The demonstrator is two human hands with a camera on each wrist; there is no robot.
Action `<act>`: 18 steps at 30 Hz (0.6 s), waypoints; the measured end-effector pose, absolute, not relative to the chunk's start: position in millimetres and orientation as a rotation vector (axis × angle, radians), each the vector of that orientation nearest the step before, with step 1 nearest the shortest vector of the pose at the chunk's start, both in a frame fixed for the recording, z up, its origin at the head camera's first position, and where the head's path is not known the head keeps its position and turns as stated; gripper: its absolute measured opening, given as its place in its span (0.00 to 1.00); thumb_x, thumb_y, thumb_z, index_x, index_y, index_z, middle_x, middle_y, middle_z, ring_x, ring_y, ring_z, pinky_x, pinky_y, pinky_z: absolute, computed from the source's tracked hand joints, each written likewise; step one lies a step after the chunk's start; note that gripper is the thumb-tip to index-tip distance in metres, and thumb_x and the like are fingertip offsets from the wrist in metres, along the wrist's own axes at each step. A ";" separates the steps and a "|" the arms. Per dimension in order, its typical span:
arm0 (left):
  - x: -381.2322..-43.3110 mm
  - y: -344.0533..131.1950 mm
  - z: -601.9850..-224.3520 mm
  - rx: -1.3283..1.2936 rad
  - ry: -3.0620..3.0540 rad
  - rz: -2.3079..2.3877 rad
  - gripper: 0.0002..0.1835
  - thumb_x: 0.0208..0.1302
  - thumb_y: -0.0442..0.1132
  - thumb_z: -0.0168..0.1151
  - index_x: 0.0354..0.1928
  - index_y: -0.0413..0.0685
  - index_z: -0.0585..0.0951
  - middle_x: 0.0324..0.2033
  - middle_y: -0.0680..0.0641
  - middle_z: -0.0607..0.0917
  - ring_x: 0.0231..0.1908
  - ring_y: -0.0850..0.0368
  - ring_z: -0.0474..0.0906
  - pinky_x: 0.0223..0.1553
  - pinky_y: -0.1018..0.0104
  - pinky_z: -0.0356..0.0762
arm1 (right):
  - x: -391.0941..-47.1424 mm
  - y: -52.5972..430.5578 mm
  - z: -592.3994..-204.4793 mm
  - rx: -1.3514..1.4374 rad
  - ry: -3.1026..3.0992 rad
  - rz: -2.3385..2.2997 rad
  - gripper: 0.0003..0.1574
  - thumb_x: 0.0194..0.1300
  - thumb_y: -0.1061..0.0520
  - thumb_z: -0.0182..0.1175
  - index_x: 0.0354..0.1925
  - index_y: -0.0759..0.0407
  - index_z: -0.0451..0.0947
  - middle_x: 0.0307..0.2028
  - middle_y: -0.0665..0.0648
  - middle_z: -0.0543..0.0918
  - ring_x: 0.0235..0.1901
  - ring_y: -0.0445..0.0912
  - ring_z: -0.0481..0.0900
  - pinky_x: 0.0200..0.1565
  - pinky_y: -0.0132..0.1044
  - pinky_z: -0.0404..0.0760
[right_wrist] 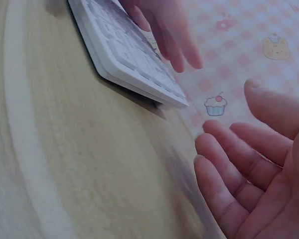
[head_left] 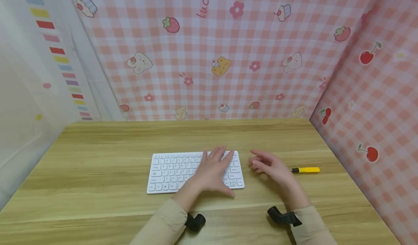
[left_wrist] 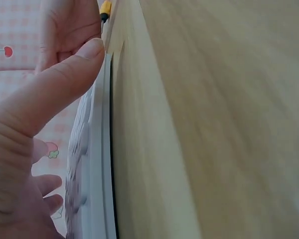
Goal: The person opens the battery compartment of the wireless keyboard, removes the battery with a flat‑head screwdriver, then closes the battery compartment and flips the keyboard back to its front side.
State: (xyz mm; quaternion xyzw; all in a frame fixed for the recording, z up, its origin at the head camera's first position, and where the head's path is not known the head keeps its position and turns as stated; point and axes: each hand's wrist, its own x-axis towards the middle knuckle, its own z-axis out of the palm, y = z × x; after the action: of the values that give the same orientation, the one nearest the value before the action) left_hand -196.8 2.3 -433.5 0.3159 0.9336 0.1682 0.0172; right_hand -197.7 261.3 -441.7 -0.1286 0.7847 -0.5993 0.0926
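Note:
A white keyboard (head_left: 183,170) lies flat on the wooden table, its keys facing up. Over its right half my left hand (head_left: 212,172) is spread, fingers pointing to the far edge and thumb out past the near edge. In the left wrist view that thumb (left_wrist: 65,82) shows beside the keyboard's side (left_wrist: 97,164). My right hand (head_left: 269,167) is just right of the keyboard, holding nothing, its fingers loosely bent; the right wrist view shows its palm (right_wrist: 269,199) and a gap to the keyboard's corner (right_wrist: 154,94).
A screwdriver (head_left: 307,170) with a yellow handle lies on the table (head_left: 98,147) to the right of my right hand. Pink checked cloth (head_left: 196,85) hangs behind the table and along its right side. Each wrist carries a black camera mount (head_left: 196,222).

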 end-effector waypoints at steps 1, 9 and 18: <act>-197.7 4.4 -433.5 0.985 2.905 0.508 0.73 0.30 0.71 0.78 0.78 0.49 0.54 0.76 0.38 0.52 0.74 0.39 0.46 0.69 0.35 0.36 | -197.9 262.2 -441.4 -0.372 2.324 -1.798 0.34 0.72 0.60 0.58 0.69 0.74 0.61 0.52 0.74 0.78 0.44 0.47 0.82 0.45 0.36 0.82; -202.7 16.8 -434.5 1.010 2.917 0.412 0.71 0.32 0.71 0.77 0.78 0.50 0.55 0.75 0.38 0.54 0.75 0.42 0.47 0.71 0.38 0.37 | -197.5 265.6 -437.2 -0.323 2.342 -1.871 0.35 0.72 0.59 0.59 0.70 0.72 0.61 0.50 0.71 0.79 0.44 0.52 0.83 0.47 0.38 0.82; -207.2 23.8 -434.1 1.118 2.942 0.291 0.66 0.34 0.72 0.76 0.74 0.45 0.63 0.71 0.38 0.63 0.71 0.43 0.57 0.72 0.55 0.50 | -196.7 270.1 -434.4 -0.327 2.336 -1.895 0.35 0.74 0.58 0.57 0.71 0.71 0.60 0.51 0.71 0.79 0.45 0.51 0.83 0.48 0.41 0.82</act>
State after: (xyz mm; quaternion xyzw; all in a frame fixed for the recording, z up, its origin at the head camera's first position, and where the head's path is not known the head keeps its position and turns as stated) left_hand -207.2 23.8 -434.1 0.3536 0.9308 0.0920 -0.0096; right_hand -196.7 270.1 -434.4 -0.1079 0.7707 -0.6253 0.0578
